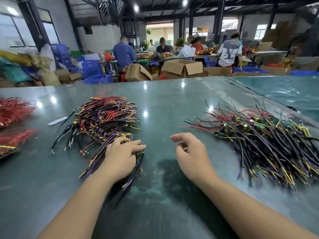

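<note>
Two hands in view over the glossy green table (164, 104). The left hand (120, 152) lies fingers-down, spread and fairly straight, on the near edge of the pile of black, purple, yellow and red wire leads (107, 118). It presses on the leads and we see no curled grasp. One black lead arcs out from under its palm toward us.

The right hand (191, 152) hovers over bare table, released, with the fingers loosely bent and nothing in them.

We note a second heap of black, red and yellow leads with small green circuit boards (269, 144) to the right, well apart from the right hand. Loose red wires (13, 109) lie at the far left edge of the view. A white paper strip (57, 120) lies just left of the first pile; we read no writing on it.

Writing: dark print on the flap of a brown cardboard box (136, 72) beyond the far table edge, too blurred to read.

Room: a wide strip of table runs between the two heaps, and both forearms cross more bare surface nearer to us. A seam runs along the right side of the table.
</note>
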### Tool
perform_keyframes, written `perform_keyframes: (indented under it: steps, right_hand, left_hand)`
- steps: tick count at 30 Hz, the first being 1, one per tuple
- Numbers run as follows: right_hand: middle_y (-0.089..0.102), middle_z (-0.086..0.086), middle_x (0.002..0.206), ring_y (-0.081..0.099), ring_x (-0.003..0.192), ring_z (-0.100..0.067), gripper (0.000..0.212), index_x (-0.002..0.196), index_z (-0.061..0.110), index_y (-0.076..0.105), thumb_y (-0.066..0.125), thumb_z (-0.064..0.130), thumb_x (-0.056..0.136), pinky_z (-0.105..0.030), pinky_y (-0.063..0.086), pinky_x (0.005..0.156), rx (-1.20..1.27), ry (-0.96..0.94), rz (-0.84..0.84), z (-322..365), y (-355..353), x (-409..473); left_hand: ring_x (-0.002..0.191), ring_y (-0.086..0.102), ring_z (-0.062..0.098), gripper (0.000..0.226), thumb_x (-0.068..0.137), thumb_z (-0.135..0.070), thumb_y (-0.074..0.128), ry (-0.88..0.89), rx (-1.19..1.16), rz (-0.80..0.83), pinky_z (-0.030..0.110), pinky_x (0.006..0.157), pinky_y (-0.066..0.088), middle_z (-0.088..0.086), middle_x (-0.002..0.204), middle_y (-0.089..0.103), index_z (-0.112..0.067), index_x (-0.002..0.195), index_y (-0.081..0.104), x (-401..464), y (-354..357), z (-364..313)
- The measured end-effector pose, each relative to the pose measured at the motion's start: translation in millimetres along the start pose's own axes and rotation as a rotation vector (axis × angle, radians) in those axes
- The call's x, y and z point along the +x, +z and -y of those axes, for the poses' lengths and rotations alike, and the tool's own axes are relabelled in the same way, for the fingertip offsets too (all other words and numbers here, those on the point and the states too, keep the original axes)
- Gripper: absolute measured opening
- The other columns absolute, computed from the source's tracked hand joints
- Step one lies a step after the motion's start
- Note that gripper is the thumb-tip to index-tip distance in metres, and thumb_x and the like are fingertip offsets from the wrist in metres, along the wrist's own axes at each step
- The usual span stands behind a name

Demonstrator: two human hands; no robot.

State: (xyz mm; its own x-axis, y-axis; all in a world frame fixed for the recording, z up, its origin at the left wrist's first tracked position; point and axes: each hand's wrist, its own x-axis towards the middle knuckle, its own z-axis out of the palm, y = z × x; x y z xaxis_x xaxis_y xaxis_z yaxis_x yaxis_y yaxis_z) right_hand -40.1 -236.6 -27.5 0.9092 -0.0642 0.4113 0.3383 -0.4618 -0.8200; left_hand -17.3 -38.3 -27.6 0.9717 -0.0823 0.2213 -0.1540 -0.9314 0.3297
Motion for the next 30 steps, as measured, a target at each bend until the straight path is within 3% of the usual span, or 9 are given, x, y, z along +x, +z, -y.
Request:
perform_keyframes:
  steps: [6,9,13,18,20,22,25,28,30]
  right_hand:
    - [0.057,0.021,0.091,0.052,0.073,0.009,0.037,0.098,0.021,0.067,0.046,-0.006,0.087,-0.003,0.034,0.065,-0.028,-0.016,0.052,-4.4,3.3,0.3]
    - [0.056,0.02,0.088,0.052,0.073,0.008,0.036,0.097,0.02,0.068,0.046,-0.007,0.087,-0.002,0.033,0.065,-0.037,-0.025,0.051,-4.8,3.1,0.8]
    - [0.059,0.013,0.09,0.051,0.071,0.001,0.035,0.094,0.023,0.066,0.048,-0.005,0.083,-0.003,0.035,0.063,-0.046,-0.045,0.047,-5.5,4.4,0.1]
    - [0.059,0.016,0.094,0.053,0.077,0.003,0.039,0.091,0.027,0.061,0.048,-0.008,0.082,-0.005,0.037,0.066,0.019,-0.091,-0.064,-3.9,0.0,5.8]
    - [0.059,0.014,0.093,0.053,0.08,0.001,0.036,0.09,0.024,0.061,0.049,-0.009,0.082,-0.006,0.037,0.067,0.048,-0.104,-0.18,-1.8,-5.3,8.7]
    - [0.053,0.014,0.091,0.052,0.082,-0.001,0.028,0.086,0.019,0.059,0.049,-0.006,0.079,-0.008,0.038,0.064,0.059,-0.165,-0.326,3.4,-9.6,9.3]
    - [0.047,0.012,0.086,0.049,0.078,-0.002,0.016,0.08,0.017,0.053,0.049,0.003,0.075,-0.008,0.036,0.058,0.107,-0.27,-0.438,13.3,-14.0,6.4]
    - [0.053,0.008,0.079,0.048,0.069,-0.002,0.012,0.078,0.016,0.056,0.052,0.005,0.081,-0.011,0.034,0.058,0.129,-0.226,-0.278,14.0,-10.4,1.6]
    - [0.059,0.011,0.079,0.051,0.068,0.0,0.014,0.082,0.022,0.061,0.058,0.009,0.088,-0.012,0.035,0.06,0.127,-0.129,-0.08,13.9,-4.3,-3.3]
  left_hand:
    - [0.116,0.033,0.005,0.037,0.087,-0.017,0.05,-0.1,0.025,-0.13,0.031,0.08,0.012,-0.034,0.083,0.047,-0.05,0.09,0.066,-2.0,-2.4,-1.7]
    - [0.115,0.03,0.009,0.04,0.086,-0.016,0.047,-0.138,0.056,-0.109,0.032,0.074,0.01,-0.023,0.093,0.054,-0.052,0.091,0.063,-0.8,-2.6,-1.5]
    - [0.113,0.027,0.015,0.041,0.088,-0.023,0.046,-0.121,0.074,-0.05,0.035,0.084,0.014,-0.021,0.112,0.052,-0.053,0.114,0.056,-0.1,-1.7,0.8]
    - [0.119,0.031,0.021,0.028,0.093,-0.038,0.052,-0.087,0.078,-0.117,0.038,0.094,0.022,-0.011,0.121,0.053,-0.046,0.12,0.055,-0.1,-3.6,-4.7]
    - [0.112,0.045,0.022,0.026,0.091,-0.031,0.058,-0.052,-0.081,-0.292,0.035,0.093,0.03,-0.003,0.115,0.054,-0.035,0.116,0.061,1.9,-6.3,-7.6]
    - [0.087,0.057,0.012,0.021,0.087,-0.019,0.065,-0.019,-0.359,-0.464,0.027,0.083,0.04,0.0,0.102,0.052,-0.025,0.107,0.065,3.8,-10.8,-9.2]
    - [0.066,0.054,0.001,0.014,0.086,-0.014,0.067,-0.101,-0.733,-0.539,0.021,0.069,0.042,-0.003,0.087,0.056,-0.027,0.091,0.064,3.3,-12.3,-12.4]
    - [0.075,0.061,0.016,0.019,0.086,-0.004,0.065,-0.219,-1.171,-0.499,0.03,0.074,0.044,-0.002,0.074,0.064,-0.023,0.086,0.064,1.1,-7.5,-21.3]
    - [0.077,0.062,0.017,0.022,0.085,0.002,0.064,-0.229,-1.271,-0.479,0.029,0.077,0.046,-0.001,0.075,0.064,-0.02,0.086,0.062,-1.3,-4.3,-28.6]
